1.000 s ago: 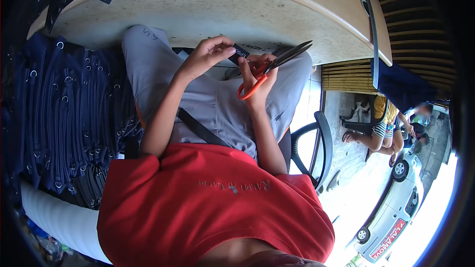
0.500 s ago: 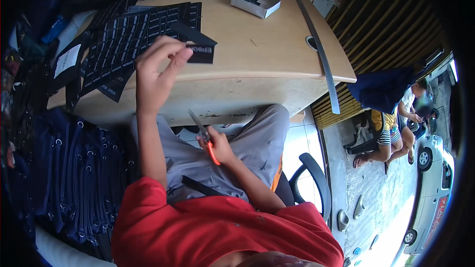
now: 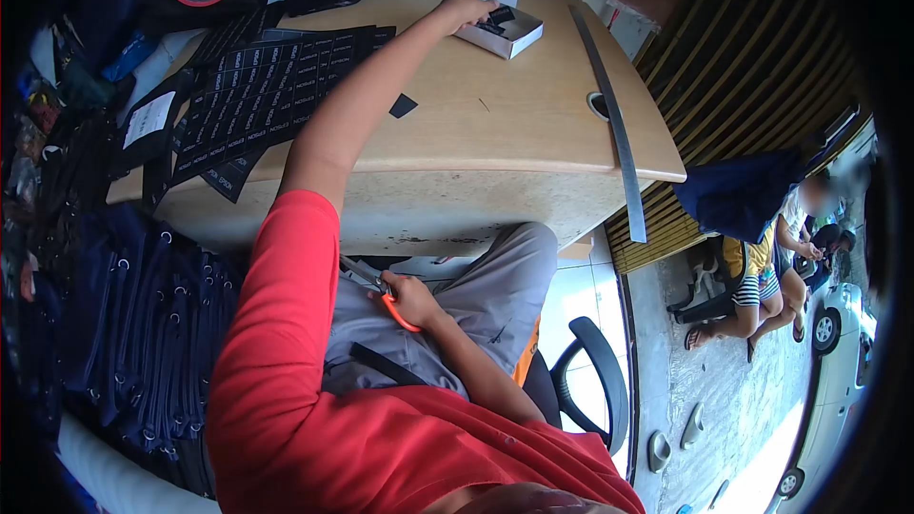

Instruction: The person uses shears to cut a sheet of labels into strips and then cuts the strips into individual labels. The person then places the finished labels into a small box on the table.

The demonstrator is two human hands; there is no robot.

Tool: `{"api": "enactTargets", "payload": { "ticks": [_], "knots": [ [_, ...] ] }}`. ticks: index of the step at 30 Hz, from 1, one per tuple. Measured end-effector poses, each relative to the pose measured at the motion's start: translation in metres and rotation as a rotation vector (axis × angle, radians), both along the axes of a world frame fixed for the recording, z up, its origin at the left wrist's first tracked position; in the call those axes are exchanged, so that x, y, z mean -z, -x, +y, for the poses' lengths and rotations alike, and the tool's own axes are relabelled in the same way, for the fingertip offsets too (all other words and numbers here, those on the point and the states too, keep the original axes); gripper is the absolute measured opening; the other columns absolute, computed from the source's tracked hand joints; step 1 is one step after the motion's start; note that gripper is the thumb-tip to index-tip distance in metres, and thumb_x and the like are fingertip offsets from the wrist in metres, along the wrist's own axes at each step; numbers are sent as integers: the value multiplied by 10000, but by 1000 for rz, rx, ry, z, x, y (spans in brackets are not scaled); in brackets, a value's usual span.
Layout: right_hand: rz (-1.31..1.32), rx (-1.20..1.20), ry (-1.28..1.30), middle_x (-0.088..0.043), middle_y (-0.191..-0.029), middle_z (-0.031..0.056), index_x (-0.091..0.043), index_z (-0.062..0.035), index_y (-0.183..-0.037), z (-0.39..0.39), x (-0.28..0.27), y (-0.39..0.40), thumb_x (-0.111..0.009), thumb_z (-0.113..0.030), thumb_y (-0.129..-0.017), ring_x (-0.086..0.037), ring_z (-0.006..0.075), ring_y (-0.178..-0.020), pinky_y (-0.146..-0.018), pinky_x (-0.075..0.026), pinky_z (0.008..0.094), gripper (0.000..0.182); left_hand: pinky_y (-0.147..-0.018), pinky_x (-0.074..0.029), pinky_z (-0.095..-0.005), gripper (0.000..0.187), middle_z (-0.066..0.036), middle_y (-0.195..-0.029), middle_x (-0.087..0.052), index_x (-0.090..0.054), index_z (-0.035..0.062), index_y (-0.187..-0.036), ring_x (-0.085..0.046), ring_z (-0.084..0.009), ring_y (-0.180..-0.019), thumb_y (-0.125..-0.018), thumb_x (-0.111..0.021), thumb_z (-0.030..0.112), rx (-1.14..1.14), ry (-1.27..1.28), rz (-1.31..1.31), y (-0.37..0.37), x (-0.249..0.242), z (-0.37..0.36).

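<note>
The left hand [image 3: 464,8] reaches across the counter [image 3: 495,124] to the small white box [image 3: 505,30] at twelve o'clock, its grip pinching a dark label [image 3: 499,15] over it (dropping off, I judge). The right hand [image 3: 411,297], in the lap, grips orange-handled scissors [image 3: 379,287]. Next calls for letting go.

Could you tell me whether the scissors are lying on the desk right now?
No, the orange-handled scissors are held in the right hand over the lap, below the desk.

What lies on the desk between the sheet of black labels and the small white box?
In the head view, mostly bare wood, with one small black label between the sheet and the box.
</note>
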State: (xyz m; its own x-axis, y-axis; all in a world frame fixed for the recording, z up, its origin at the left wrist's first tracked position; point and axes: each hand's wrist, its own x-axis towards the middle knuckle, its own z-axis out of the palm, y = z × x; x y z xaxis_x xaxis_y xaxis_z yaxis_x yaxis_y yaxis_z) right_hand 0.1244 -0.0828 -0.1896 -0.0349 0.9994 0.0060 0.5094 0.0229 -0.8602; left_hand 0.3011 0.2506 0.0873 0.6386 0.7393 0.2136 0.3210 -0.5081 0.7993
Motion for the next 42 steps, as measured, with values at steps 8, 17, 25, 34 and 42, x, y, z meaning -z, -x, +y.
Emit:
{"api": "enactTargets", "payload": {
  "ticks": [8,17,25,34,42],
  "knots": [
    [68,20,-2,-573,-646,200,-537,-32,-899,0,1,2,-626,-399,-862,-603,398,-681,-617,-445,450,379,-835,-475,-345,470,-120,-1107,-627,-567,33,-1211,-604,-255,-934,-936,-550,413,425,-703,322,130,-28,-39],
    [31,-27,86,-607,-708,222,-564,-53,-955,0,-11,-2,-604,-420,-865,-606,429,-757,-667,-458,488,379,-989,-428,-382,640,-88,-1390,-462,-506,32,-1311,-494,-286,-1130,-839,-647,440,438,-891,669,264,12,-165],
    [3,28,-42,-565,-649,211,-527,-32,-900,-4,-2,2,-620,-367,-870,-590,408,-677,-621,-436,461,350,-853,-489,-306,313,-68,-1143,-615,-632,-21,-1086,-574,-215,-861,-804,-665,112,425,-860,233,263,29,-171],
    [0,61,47,-611,-720,224,-516,-41,-973,-4,-11,-11,-600,-325,-867,-606,428,-740,-660,-455,498,315,-624,-413,-245,190,-15,-787,-575,-665,36,-933,-484,-70,-670,-921,-641,224,27,544,-716,215,22,-156],
    [146,180,-320,-574,-670,146,-545,-26,-930,-27,-32,-21,-678,-193,-843,-560,324,-577,-568,-439,385,231,-568,-452,-242,180,-30,-797,-608,-602,39,-934,-576,-94,-700,-927,-632,217,-103,365,-533,257,46,-171]
  ]
}}
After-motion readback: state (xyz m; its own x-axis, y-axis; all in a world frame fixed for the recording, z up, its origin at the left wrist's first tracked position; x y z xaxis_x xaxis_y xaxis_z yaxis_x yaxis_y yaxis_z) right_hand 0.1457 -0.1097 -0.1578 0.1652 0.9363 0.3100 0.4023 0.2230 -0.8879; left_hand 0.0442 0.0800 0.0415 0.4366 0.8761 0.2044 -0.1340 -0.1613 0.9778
